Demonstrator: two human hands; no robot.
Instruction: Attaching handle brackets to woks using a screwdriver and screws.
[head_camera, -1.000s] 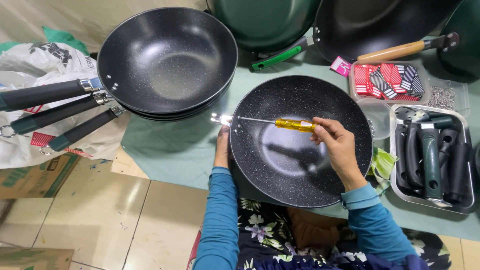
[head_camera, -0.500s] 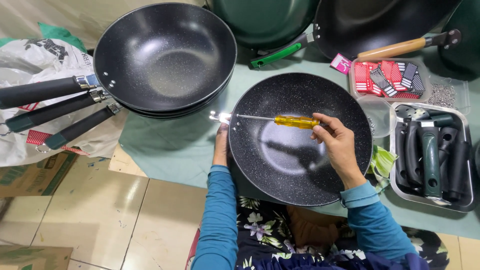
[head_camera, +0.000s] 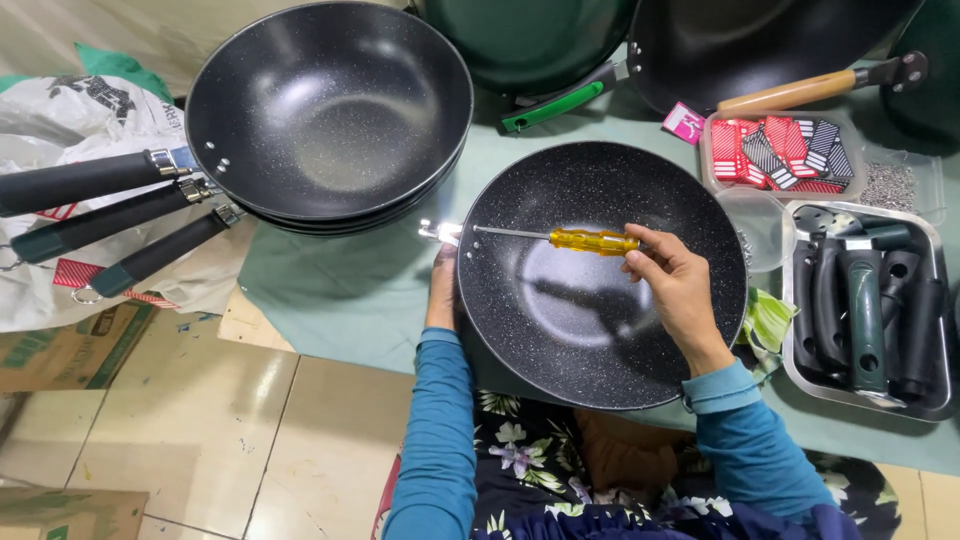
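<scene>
The right hand has its grip closed round the yellow, translucent handle of a screwdriver, fingers curled over the butt end, the thin steel shaft lying level across the pan and pointing left to its rim. The tip meets a small shiny metal bracket at that rim; glare there hides the screw and just how the tip sits. The left hand is pressed against the pan's outer wall just below the bracket, mostly hidden behind the rim, so whether its grip closes on anything cannot be told. The pan is round, black and speckled, handleless, tilted toward the person over a lap in flowered cloth, its near edge covering the knees. It rests on a pale green cloth over the desk. To the left is a stack of pans of the same speckled finish, their dark handles fanning out over a crumpled white sack. To the right a steel tray holds loose dark green and black handles, cut by the frame edge. Behind it sits a clear tub of red and black cards. At the top, more pans are cropped, one with a wooden handle, one with a green handle.
</scene>
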